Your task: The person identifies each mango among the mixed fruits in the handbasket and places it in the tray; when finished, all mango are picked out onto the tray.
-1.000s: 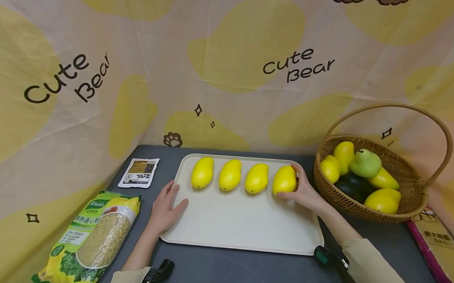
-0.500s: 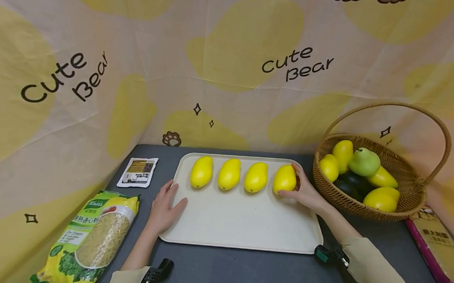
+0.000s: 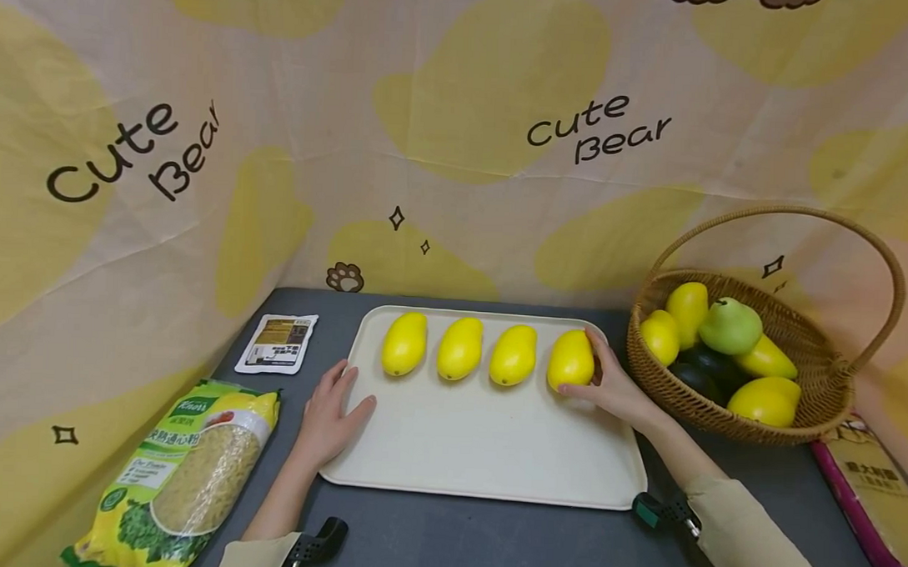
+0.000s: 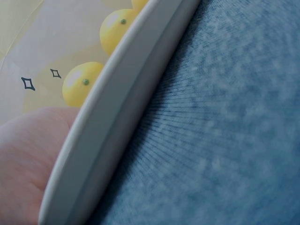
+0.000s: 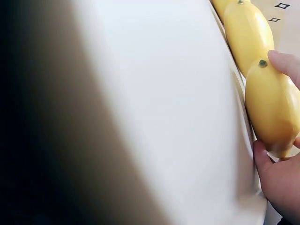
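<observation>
at the right end of the tray (image 3: 486, 443), on the dark bench (image 3: 475, 534): the right hand (image 3: 608, 385) holds the end mango (image 3: 571, 359), thumb at the near end, fingers bent round the far right side; the right wrist view shows the same hold. newest change is small: the end mango sits a touch farther right of the third mango (image 3: 513, 355) than it did a second ago, the hand shifted along with it. judged as a slight spacing adjustment rather than a carry, the fruit seemingly resting on the tray; its place in the row looks near settled, though the hand has yet to let go.

against the earlier frames, little else differs. the first mango (image 3: 403, 343) and second mango (image 3: 460, 349) hold their places; the third likewise. left hand (image 3: 331, 417) stays at the tray's left edge, fingers relaxed and apart, thumb over the rim, gripping no fruit. basket (image 3: 829, 388) at the right unchanged, with more yellow fruit and a green pear (image 3: 732, 327) inside. pasta bag (image 3: 184, 474) and sachet (image 3: 277, 344) at the left, unmoved.
</observation>
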{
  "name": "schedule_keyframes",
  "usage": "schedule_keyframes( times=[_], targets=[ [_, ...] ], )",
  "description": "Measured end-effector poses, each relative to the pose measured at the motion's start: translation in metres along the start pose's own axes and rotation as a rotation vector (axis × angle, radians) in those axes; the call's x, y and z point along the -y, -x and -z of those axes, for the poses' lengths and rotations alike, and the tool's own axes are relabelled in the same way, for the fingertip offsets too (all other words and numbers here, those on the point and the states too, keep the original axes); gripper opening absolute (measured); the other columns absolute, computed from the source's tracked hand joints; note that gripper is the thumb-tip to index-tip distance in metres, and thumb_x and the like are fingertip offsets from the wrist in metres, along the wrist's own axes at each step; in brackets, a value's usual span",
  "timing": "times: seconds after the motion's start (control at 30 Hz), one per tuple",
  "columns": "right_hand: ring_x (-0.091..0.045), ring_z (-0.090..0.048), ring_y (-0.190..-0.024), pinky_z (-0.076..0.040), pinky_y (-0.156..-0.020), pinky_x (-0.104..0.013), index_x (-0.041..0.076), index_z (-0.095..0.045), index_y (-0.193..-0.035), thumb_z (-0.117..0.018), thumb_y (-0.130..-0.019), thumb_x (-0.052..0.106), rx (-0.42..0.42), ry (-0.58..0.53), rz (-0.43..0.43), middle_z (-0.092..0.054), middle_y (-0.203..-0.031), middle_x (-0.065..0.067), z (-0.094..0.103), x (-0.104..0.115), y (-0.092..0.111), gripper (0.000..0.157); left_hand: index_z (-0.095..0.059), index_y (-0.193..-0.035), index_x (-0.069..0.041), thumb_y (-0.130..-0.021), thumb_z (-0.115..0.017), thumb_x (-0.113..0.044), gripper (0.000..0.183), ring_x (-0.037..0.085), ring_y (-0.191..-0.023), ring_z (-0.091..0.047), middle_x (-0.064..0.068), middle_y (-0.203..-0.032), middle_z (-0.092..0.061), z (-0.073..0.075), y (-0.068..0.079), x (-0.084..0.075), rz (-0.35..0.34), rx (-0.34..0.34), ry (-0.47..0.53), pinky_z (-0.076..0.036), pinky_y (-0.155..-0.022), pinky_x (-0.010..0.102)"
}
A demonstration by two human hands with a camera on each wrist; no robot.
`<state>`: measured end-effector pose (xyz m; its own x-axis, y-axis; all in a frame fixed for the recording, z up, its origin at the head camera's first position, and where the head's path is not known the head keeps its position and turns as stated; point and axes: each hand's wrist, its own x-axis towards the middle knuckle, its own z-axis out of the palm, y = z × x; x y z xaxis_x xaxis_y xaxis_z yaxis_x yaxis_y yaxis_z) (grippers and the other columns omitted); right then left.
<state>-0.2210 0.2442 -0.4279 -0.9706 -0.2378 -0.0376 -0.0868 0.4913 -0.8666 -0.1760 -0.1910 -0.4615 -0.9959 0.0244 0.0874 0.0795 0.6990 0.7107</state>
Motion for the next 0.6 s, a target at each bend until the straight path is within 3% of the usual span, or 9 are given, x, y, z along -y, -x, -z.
schedule_keyframes(
  times=[0.6],
  targets=[
    [-0.041,-0.016,-0.143,-0.019,-0.112,-0.06,0.01,0.007,-0.156,-0.079,-0.083,0.025,0.018,-0.014,0.003,-0.001,-0.159,-0.022,-0.0002,0.0026,0.0032,0.114,-0.038,-0.147,0.004,-0.096,-0.06,-0.028,0.064,0.041,-0.141,-0.021,0.02,-0.157,-0.021,-0.0001,0.001,-0.0013,0.002,-0.011,0.001,-0.012,-0.108,0.062]
  ],
)
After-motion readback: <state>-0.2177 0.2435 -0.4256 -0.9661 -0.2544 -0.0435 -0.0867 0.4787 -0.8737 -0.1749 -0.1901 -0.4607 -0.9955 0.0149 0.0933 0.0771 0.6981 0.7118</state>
